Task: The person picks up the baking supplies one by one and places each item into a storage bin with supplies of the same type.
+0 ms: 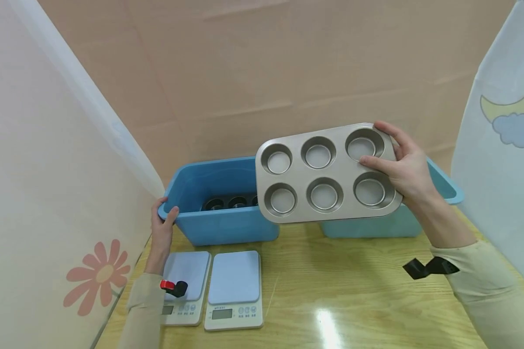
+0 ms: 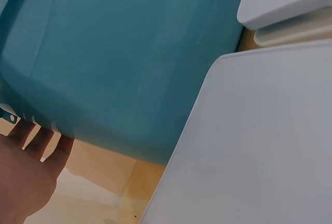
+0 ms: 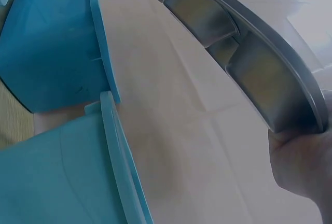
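Note:
My right hand grips a silver six-cup muffin tray by its right end and holds it tilted in the air above two blue bins. From below, the right wrist view catches the tray's cups. My left hand grips the front left corner of the left blue bin, thumb inside the rim. In the left wrist view the fingers curl under that bin's rim. Dark muffin trays lie inside the left bin.
A second blue bin stands to the right, mostly behind the tray. Two white kitchen scales lie side by side on the wooden table in front of the left bin. White curtains hang on both sides.

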